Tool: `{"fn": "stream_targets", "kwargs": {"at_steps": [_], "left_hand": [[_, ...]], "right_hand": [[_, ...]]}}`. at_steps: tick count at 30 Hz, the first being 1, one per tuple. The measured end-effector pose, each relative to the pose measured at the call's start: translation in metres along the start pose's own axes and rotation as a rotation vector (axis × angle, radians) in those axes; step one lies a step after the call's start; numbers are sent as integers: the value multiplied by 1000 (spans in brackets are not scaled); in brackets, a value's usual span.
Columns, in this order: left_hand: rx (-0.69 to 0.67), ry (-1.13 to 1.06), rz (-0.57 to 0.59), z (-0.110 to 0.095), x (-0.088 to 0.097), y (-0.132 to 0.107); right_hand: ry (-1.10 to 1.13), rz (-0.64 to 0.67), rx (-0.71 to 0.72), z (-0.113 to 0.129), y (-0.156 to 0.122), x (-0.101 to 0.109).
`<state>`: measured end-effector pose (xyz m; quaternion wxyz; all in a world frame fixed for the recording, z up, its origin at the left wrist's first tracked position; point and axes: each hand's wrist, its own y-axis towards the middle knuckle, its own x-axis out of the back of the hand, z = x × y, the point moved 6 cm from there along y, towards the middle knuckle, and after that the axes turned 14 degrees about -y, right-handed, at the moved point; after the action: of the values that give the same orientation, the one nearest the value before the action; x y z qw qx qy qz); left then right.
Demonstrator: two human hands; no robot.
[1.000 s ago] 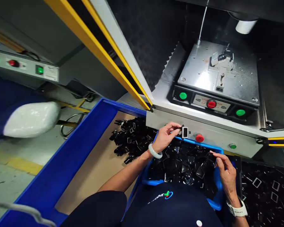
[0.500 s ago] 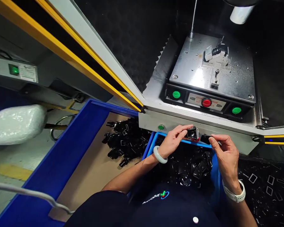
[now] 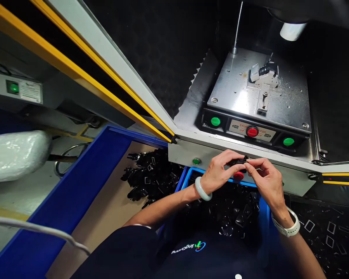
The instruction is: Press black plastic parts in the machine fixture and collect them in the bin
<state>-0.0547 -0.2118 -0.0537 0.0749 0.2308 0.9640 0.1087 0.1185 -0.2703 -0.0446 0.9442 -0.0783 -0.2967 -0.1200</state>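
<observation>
My left hand, with a pale bangle on its wrist, and my right hand, with a white watch, meet above the blue crate. Between their fingertips is a small black plastic part, partly hidden by the fingers. It may be one piece or two; I cannot tell. Just below it is a red push button on the grey machine front. The blue crate's rim runs under my hands, and the crate holds a heap of black parts.
To the left, a large blue bin holds more black parts on brown card. To the right, a dark tray of black rectangular frames sits low. Above my hands is a steel plate with a clamp fixture, flanked by yellow-edged guard bars.
My hands have moved together, and the black pieces held apart in each hand now meet between my fingers. The view has shifted slightly as my head turned.
</observation>
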Motion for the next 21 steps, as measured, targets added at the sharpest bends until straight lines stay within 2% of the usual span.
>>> {"fn": "stream_targets", "kwargs": {"at_steps": [2,4,6,8,10,12,14,15,17,19,21], "left_hand": [[1,14,10,-8,7,19],[17,-10,-15,-17,18,45],[-11,-43,-91,-24,31,77],[-53,-52,-184,-27,44,115],[-71,-55,-266,-24,53,154],[-48,-81,-321,-18,59,190],[-7,-114,-354,-13,62,219],[12,-120,-363,-12,63,232],[27,-107,-377,-15,63,254],[26,-83,-368,-19,60,277],[42,-76,-334,-20,50,303]], "right_hand": [[-26,79,87,16,20,10],[-71,62,206,39,52,27],[-208,-146,326,68,95,50],[-375,-387,374,96,143,66],[-527,-450,272,116,196,66],[-645,-397,119,128,240,62],[-697,-335,100,138,263,60],[-683,-322,148,142,263,61],[-637,-319,274,144,242,68],[-611,-288,395,132,194,78],[-602,-189,506,108,128,89]]}}
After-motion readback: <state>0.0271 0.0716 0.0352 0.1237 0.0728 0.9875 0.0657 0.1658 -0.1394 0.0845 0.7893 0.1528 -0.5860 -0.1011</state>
